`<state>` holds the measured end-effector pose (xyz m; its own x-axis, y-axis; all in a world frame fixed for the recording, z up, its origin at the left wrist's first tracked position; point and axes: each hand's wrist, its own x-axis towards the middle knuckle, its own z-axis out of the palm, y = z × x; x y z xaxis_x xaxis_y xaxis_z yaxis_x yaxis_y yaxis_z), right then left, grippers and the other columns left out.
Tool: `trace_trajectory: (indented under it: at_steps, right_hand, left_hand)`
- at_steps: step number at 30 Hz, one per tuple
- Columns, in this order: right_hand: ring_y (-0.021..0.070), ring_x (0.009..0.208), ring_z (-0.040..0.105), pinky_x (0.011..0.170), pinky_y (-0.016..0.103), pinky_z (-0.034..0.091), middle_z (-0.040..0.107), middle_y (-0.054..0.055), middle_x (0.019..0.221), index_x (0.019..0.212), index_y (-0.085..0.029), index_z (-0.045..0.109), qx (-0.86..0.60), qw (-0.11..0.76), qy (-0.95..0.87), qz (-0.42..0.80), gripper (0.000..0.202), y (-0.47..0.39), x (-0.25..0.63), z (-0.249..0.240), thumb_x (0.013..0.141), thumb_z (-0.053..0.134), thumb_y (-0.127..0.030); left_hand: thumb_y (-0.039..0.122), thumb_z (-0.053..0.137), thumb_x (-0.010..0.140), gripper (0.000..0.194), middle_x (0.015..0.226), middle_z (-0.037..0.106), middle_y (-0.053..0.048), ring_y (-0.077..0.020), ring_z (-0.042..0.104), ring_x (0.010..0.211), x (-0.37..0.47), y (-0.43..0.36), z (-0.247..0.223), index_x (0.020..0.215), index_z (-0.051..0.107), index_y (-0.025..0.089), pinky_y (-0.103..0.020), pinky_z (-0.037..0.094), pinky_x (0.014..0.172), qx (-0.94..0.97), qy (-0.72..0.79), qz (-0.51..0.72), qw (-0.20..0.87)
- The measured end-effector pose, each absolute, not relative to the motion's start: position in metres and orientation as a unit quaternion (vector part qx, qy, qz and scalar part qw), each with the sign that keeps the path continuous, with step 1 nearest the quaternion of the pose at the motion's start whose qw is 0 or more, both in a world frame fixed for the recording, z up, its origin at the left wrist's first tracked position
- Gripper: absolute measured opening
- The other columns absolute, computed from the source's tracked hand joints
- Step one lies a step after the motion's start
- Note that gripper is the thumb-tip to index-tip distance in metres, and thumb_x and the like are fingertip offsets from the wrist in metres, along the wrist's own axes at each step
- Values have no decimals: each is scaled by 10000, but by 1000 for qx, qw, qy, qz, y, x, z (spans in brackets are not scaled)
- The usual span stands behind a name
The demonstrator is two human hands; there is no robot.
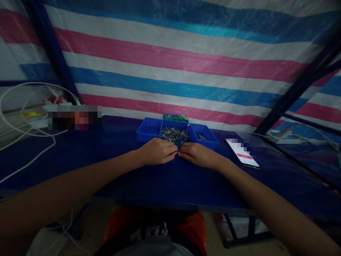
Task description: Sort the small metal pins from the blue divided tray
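My left hand (159, 151) and my right hand (197, 153) meet fingertip to fingertip above the blue table (170, 188). Both are closed in a pinch around a tiny light-coloured bit (178, 153), too small to name. Just beyond them, a blue bin holds a heap of small shiny metal pieces (174, 134). To its left stands a blue bin (149, 128) with little visible inside. The blue bin on the right (204, 135) contains a few metal pieces.
A lit phone (243, 153) lies on the table at the right. White cables (29, 164) loop over the left side. Behind the bins is a green item (176, 117). Dark metal frame posts (293, 92) and striped sheeting (170, 57) surround the table.
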<state>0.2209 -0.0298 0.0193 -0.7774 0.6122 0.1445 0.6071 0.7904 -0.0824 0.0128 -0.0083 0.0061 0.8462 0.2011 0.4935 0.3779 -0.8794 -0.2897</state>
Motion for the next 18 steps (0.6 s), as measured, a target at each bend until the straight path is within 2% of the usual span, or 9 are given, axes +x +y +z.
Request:
trace_trajectory:
  at_steps: [9,18]
  right_hand:
    - [134,736,553,696,264,429,583,63,819,889,-120,612,-312,103,-944,4,249,-33,218,24,927,410,-260]
    - [124,724,543,685,252,419,578,48,814,898,-130,607,-304,109,-946,6,228,-33,219,25,922,424,-264]
  left_hand:
    - [311,380,919,246,783,596,-15,-123,576,724,13,-9,6,878,572,163,-221,414,615,-942,-154,-228,194]
    - [283,395,915,214,813,600,-16,-120,574,739,13,-8,6,910,571,163,-217,418,625,-943,-154,-221,194]
